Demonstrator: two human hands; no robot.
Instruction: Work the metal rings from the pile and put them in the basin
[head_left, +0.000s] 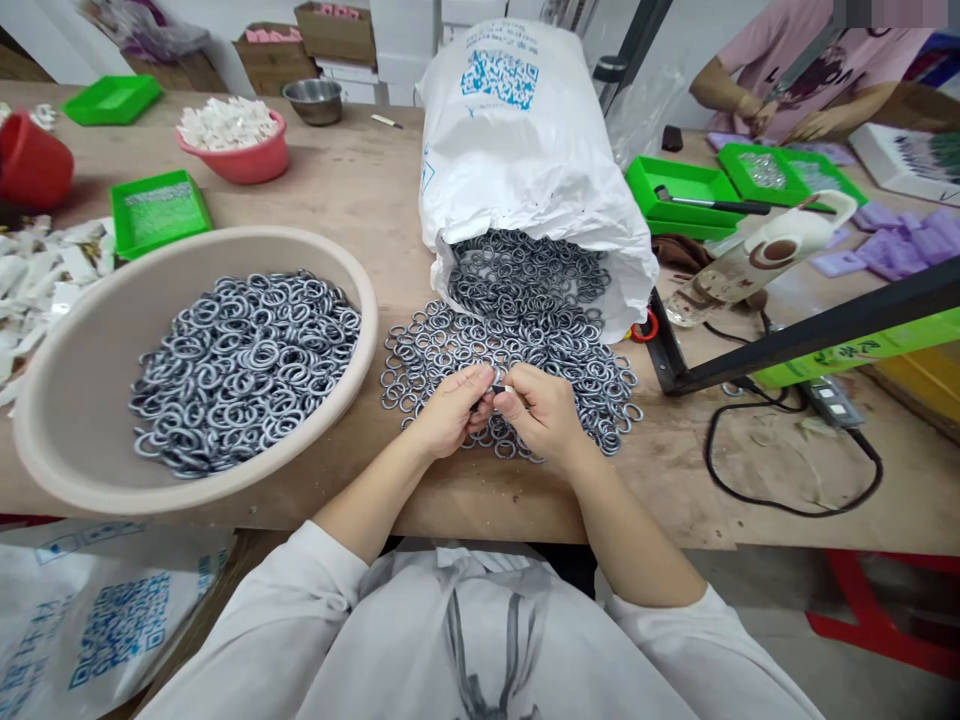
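My left hand [453, 410] and my right hand [543, 410] meet above a heap of grey rings [607, 390] on the table. The fingers of my left hand are pinched together on a grey ring, mostly hidden behind them. My right hand is curled closed, its thumb pressed on a small dark piece [498, 388] at the fingertips, too covered to name. Just beyond, a white sack [517, 150] lies with its mouth towards me, and rings spill from it. To the left stands a large beige basin [358, 300] holding many similar rings.
Green trays [196, 212], a pink bowl [255, 160] of white pieces and a steel bowl [315, 102] stand at the back left. On the right are a black metal frame [750, 360], a bottle [739, 270], a power strip [832, 402] and a co-worker's hands [814, 125].
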